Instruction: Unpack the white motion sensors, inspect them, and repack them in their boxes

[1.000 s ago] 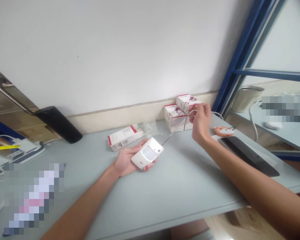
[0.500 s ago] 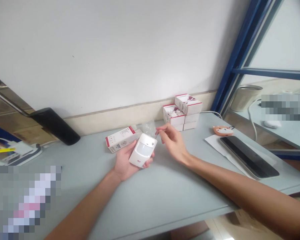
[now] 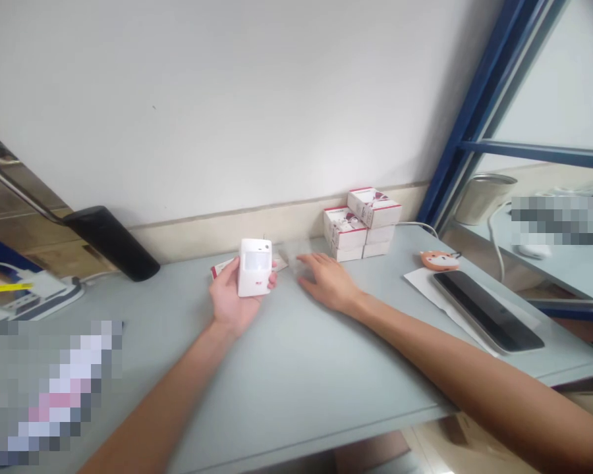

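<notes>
Head view, one person at a pale grey counter (image 3: 301,382), entries as follows.

1. Sensor (image 3: 254,266): white moulded plastic, smooth, rounded oblong, frosted window in the upper face, small red mark near the base. Half a second ago it lay tilted in the palm. Now it stands upright near the counter's back edge, face toward the wearer.
2. Left hand (image 3: 232,299): fingers curled behind the sensor, thumb along its left side, carrying it alone.
3. Right hand (image 3: 326,283): a moment back it pinched a thin wire at the sensor's top corner. It has let go and now lies spread, palm down on the counter, fingertips at or just beside item 4; whether they touch, I cannot tell. So, by my reading, the two-handed work on the sensor has paused.
4. Clear plastic bag (image 3: 296,249): crinkled film, nearly see-through.
5. Flat carton (image 3: 217,268): white and red card, lying behind the sensor, mostly hidden.
6. Stacked cartons (image 3: 363,224): same card, square-edged, at the back edge toward the right.
7. Dark glossy slab (image 3: 489,309) on a white paper sheet (image 3: 425,280), right end.
8. Fox-shaped trinket (image 3: 439,260): orange, small, rounded.
</notes>
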